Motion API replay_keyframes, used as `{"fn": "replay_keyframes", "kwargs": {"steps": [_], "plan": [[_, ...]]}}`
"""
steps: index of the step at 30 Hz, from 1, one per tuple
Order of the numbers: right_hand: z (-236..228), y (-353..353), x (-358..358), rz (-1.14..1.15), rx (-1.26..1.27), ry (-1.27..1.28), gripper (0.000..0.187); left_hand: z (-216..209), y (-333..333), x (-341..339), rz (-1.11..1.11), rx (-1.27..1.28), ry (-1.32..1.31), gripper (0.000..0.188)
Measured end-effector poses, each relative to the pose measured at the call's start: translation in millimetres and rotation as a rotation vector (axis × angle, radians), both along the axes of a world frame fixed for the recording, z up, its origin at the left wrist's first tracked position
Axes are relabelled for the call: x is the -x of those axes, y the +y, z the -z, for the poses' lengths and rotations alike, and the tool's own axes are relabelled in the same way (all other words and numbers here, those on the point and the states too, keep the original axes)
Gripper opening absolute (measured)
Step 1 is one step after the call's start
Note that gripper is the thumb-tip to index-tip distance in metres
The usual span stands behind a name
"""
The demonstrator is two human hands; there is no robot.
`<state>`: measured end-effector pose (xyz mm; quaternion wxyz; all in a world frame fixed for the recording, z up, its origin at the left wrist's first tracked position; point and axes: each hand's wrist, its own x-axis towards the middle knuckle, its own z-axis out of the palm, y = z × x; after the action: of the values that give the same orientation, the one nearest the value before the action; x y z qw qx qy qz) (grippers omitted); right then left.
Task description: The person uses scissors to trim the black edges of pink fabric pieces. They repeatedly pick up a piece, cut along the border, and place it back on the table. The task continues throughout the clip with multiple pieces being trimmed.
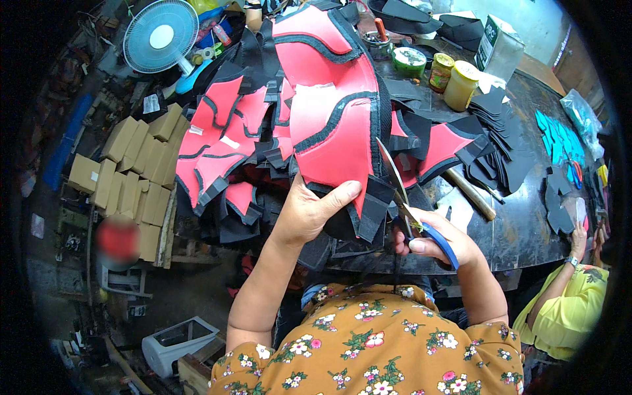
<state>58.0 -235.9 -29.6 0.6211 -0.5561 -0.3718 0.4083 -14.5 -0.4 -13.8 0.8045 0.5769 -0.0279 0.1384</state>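
Observation:
My left hand (313, 209) grips the lower edge of a coral-pink shoe upper piece (332, 148) with black edging, thumb on top. A long stack or chain of such pieces reaches away from me across the table. My right hand (444, 240) is closed around blue-handled scissors (440, 245). Their metal blades point up and away, along the right black edge of the held piece. A thin dark strip hangs below my right fingers. More pink-and-black pieces (224, 155) lie heaped at the left, with another (447, 145) at the right.
On the dark table (520, 217) are a hammer-like wooden handle (471, 195), stacked black pieces (503, 141), a yellow jar (461, 85) and a metal can (498, 49). Cardboard boxes (131, 164) and a blue fan (160, 37) stand left. A co-worker in yellow (569, 303) sits right.

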Motion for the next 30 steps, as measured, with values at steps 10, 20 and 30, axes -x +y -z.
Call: {"fn": "replay_keyframes", "kwargs": {"steps": [10, 20, 30], "plan": [[3.2, 15.6, 24.9, 0.153, -0.081, 0.161, 0.018, 3.6, -27.6, 2.8, -0.118, 0.005, -0.051, 0.024], [17.6, -10.5, 35.1, 0.277, 0.098, 0.225, 0.012, 10.9, -26.3, 5.4, 0.154, 0.420, -0.027, 0.043], [28.4, -37.0, 29.5, 0.166, 0.035, 0.286, 0.047, 17.7, -46.8, -11.8, -0.047, 0.123, -0.022, 0.041]]}}
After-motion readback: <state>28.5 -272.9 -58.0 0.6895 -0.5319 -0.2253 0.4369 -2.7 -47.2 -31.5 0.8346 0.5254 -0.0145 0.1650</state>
